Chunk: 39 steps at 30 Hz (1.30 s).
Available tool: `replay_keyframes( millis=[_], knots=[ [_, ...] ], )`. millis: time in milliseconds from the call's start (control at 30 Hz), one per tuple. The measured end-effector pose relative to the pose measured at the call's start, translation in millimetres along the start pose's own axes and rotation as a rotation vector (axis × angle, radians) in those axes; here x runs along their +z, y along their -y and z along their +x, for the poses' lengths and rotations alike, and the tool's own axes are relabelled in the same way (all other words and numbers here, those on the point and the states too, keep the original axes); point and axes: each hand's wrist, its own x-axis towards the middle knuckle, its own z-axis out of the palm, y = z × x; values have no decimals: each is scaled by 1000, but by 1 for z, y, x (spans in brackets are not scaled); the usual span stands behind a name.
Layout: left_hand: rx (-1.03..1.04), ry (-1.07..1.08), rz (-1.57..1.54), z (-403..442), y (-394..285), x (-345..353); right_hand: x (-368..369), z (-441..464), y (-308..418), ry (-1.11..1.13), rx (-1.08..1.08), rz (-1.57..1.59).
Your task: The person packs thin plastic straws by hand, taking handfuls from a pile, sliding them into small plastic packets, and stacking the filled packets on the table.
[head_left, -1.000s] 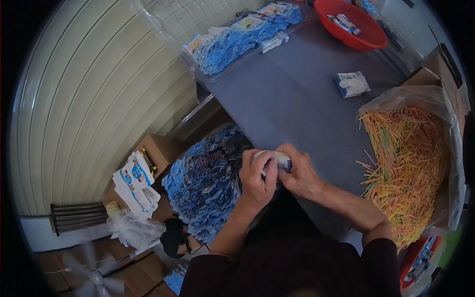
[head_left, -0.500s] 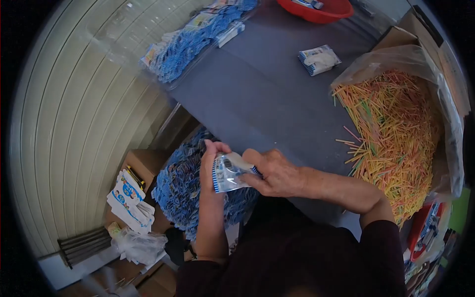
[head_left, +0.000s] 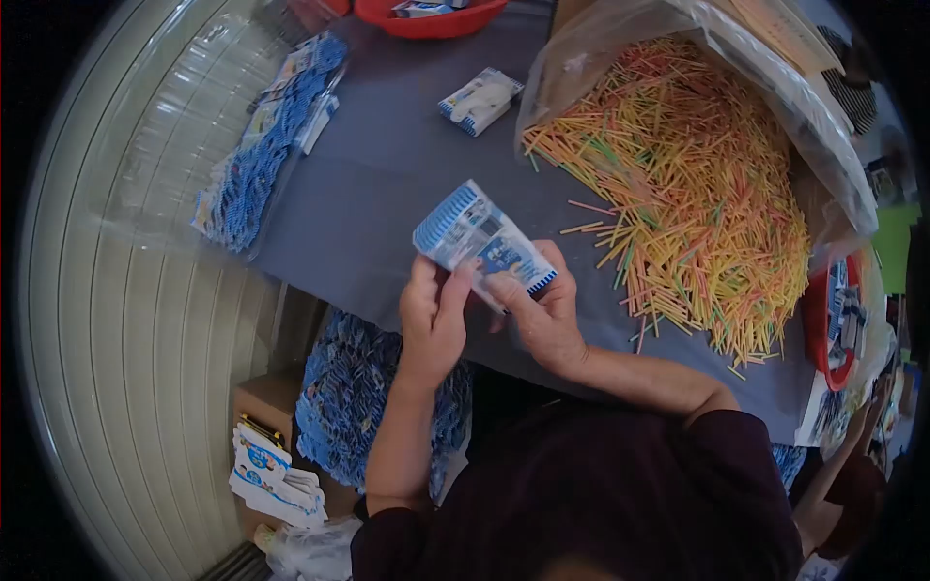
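A blue-and-white packet stack [head_left: 484,237] is held above the dark tabletop [head_left: 378,194], between my two hands. My left hand [head_left: 433,315] grips its lower left side, thumb on the front face. My right hand [head_left: 544,315] pinches the lower right corner. The fingers behind the packets are hidden. Further up the table lies a white-and-blue packet bundle [head_left: 481,100]. To the right, many thin yellow, orange and green sticks [head_left: 688,194] spill out of a clear plastic bag [head_left: 572,63].
A clear tray at the upper left holds blue packets [head_left: 254,160]. Red bowls stand at the top [head_left: 431,21] and right [head_left: 826,320]. Below the table edge sits a blue packet heap [head_left: 349,397], beside a cardboard box [head_left: 266,399]. Another person's arm [head_left: 838,465] shows at lower right.
The view has swung to the right. The packets, earlier bunched in my hands near the table edge, are now raised over the table and turned with the printed face visible.
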Motion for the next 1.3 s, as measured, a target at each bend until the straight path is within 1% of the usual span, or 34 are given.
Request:
replay_keyframes(
  millis=[33,67,100,133,167,200,233,267,300,333,367,400,467,500,567,600,633,667,700,767,800,867,900,967,1000,1067,1100,1167,1233,1300],
  knots=[
    [-32,110,111,21,0,1,-3,-3,4,-20,-16,-1],
    [-31,135,110,41,-3,3,-7,-5,9,-31,46,16],
    [-166,257,153,59,-5,5,-11,-7,13,-38,111,35],
    [-301,376,199,78,-7,6,-20,-10,12,-52,101,35],
    [-370,480,290,95,-7,6,-33,-15,8,64,193,-50],
    [-371,496,296,112,-1,6,-45,-20,7,181,285,-134],
    [-387,651,413,129,5,6,-52,-26,10,171,276,-133],
    [-399,799,530,144,10,8,-58,-33,15,275,339,-242],
    [-394,798,533,155,4,16,-63,-37,20,386,403,-351],
    [-179,900,883,163,-8,29,-66,-38,28,394,400,-351],
    [50,979,1231,168,-16,38,-67,-39,38,456,388,-443],
    [48,970,1237,172,-19,46,-68,-38,45,514,374,-534],
    [120,961,1473,178,-19,65,-72,-35,52,488,342,-573],
    [121,959,1473,179,-18,73,-75,-33,56,459,313,-617],
    [187,850,1470,179,-17,82,-78,-30,66,453,302,-629],
    [188,841,1474,176,-18,82,-81,-27,69,444,292,-641],
    [258,808,1509,172,-20,81,-86,-26,69,453,287,-643],
    [330,772,1543,173,-23,82,-91,-27,66,462,191,-690],
    [332,758,1548,177,-32,81,-96,-26,66,470,93,-735],
    [122,669,1547,188,-53,68,-100,-25,74,477,75,-741],
    [123,668,1550,201,-58,56,-101,-24,77,474,66,-745],
    [251,262,1264,232,-63,34,-106,-22,78,474,91,-740],
    [248,262,1267,237,-55,34,-106,-22,77,475,118,-739],
    [417,329,1711,246,-31,42,-105,-18,79,496,98,-783],
    [413,323,1713,252,-18,45,-104,-16,79,517,79,-823],
    [236,297,1618,262,-1,46,-103,-13,78,538,66,-810],
    [230,301,1622,259,1,44,-103,-14,78,545,59,-805],
    [441,335,1692,245,4,40,-103,-16,81,558,90,-813],
    [412,334,1713,217,-2,43,-105,-14,82,579,112,-817],
    [388,370,1737,195,-3,43,-110,-17,79,582,49,-793]
  ],
)
